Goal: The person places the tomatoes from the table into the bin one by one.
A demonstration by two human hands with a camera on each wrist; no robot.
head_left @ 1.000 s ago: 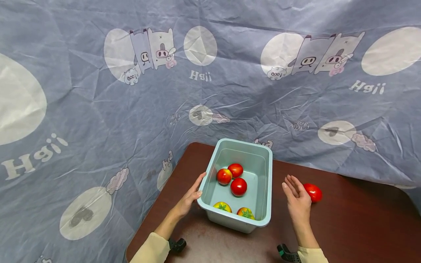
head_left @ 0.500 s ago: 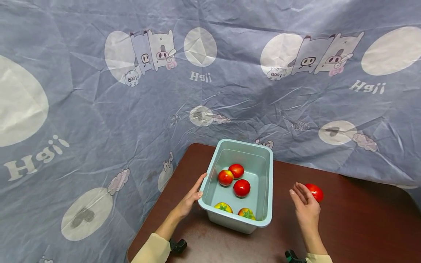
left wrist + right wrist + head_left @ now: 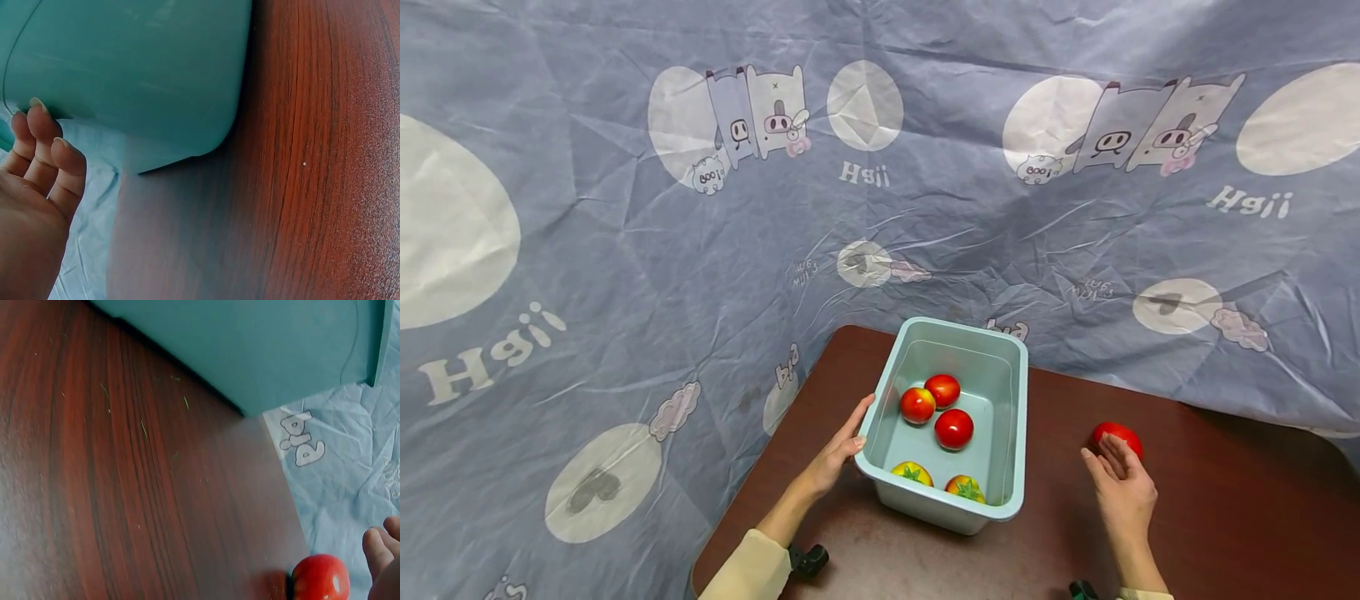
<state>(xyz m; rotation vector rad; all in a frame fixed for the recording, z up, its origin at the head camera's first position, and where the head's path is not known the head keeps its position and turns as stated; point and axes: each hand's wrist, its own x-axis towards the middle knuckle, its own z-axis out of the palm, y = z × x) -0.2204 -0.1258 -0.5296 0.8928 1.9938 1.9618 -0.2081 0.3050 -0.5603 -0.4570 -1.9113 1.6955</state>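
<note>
A pale blue-green plastic bin (image 3: 1017, 425) stands on the table, holding several tomatoes. Inside, red ones such as this tomato (image 3: 953, 429) lie farther back; two yellow-and-red ones with green star-shaped tops, one of them this tomato (image 3: 912, 473), are by the near wall. My left hand (image 3: 829, 464) rests against the bin's left side, thumb at the rim and fingertips at the outer wall in the left wrist view. To the right of the bin, my right hand (image 3: 1126, 492) is beside a lone red tomato (image 3: 1120, 435), fingers loosely bent and partly covering it in the head view.
The brown wood-grain table (image 3: 1247, 500) stretches out right of the bin. Behind and to the left hangs a wrinkled grey-blue printed cloth (image 3: 955, 192), close to the table's back edge. A black wrist device (image 3: 808, 560) sits on my left wrist.
My right hand has moved rightward and a little toward me, and now overlaps the lone tomato. The left hand stays at the bin's side. The whole view shifts slightly.
</note>
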